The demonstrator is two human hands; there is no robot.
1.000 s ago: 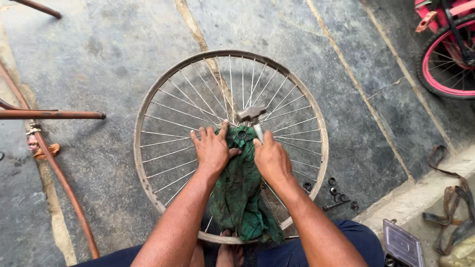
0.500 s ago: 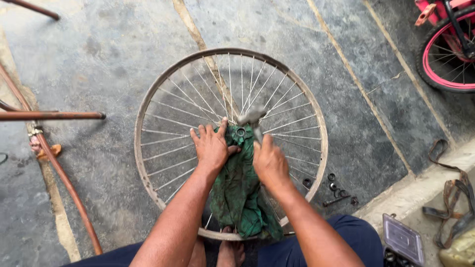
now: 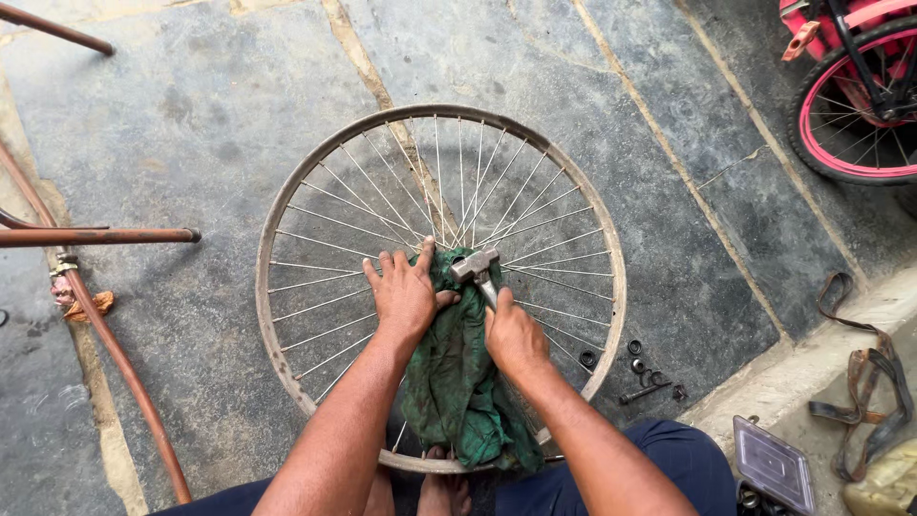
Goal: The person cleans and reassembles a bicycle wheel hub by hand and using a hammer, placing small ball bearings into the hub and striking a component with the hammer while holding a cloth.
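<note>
A bare spoked bicycle wheel rim (image 3: 287,191) lies flat on the stone floor. A dark green rag (image 3: 458,382) is draped over its hub and near spokes. My left hand (image 3: 406,291) presses flat on the rag at the hub, fingers spread. My right hand (image 3: 511,334) grips the handle of a small metal hammer (image 3: 475,265), whose head sits over the hub just right of my left thumb.
Small nuts, washers and an axle bolt (image 3: 645,377) lie on the floor right of the rim. A small plastic case (image 3: 772,463) and a worn strap (image 3: 864,382) sit on the right. A rust-coloured bicycle frame (image 3: 95,306) is left; a pink wheel (image 3: 860,124) top right.
The hammer head has shifted slightly over the hub, and my right hand has drawn back a little towards me. My left hand stays pressed on the rag.
</note>
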